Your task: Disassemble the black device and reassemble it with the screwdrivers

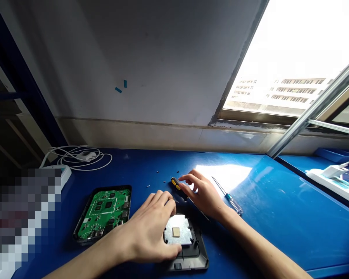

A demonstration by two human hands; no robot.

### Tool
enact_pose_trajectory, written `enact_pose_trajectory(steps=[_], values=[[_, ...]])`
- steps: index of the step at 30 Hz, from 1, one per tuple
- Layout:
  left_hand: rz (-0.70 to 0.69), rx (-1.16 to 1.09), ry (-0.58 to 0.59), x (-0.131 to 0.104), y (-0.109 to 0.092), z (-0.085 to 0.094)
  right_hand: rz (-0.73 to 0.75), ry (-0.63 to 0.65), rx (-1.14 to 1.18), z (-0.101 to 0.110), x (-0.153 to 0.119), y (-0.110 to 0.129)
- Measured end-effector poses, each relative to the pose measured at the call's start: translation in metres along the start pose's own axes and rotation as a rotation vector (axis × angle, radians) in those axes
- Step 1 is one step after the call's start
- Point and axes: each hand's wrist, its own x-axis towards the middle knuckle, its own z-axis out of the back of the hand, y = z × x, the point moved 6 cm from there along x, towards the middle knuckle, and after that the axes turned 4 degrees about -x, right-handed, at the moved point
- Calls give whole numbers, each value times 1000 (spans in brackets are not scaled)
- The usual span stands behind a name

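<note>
My left hand [148, 228] grips a black plastic device cover [202, 255] by its left side, thumb near the front and fingers over the far edge. A silver metal plate [183, 221] with a small tan pad [176, 232] sits inside the cover. Just beyond it, my right hand [202, 190] has thumb and fingers closed at the black-and-yellow handle of a screwdriver [176, 183], whose thin shaft points back toward me under the hand. To the left lies the other half of the casing, holding a green circuit board [106, 211].
Several tiny screws [164, 181] lie scattered beyond the hands on the blue table [279, 217]. A second screwdriver [234, 203] with a clear blue handle is at right. A white cable and charger [87, 156] lie back left; a power strip [337, 182] is far right.
</note>
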Motion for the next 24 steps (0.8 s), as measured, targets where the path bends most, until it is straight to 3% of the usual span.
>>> enact_pose_trajectory(steps=[13, 24], values=[[-9, 9, -4, 1, 0, 0, -22, 176, 31, -17, -3, 2], [-22, 13, -2, 1, 0, -2, -24, 190, -1, -21, -4, -2]])
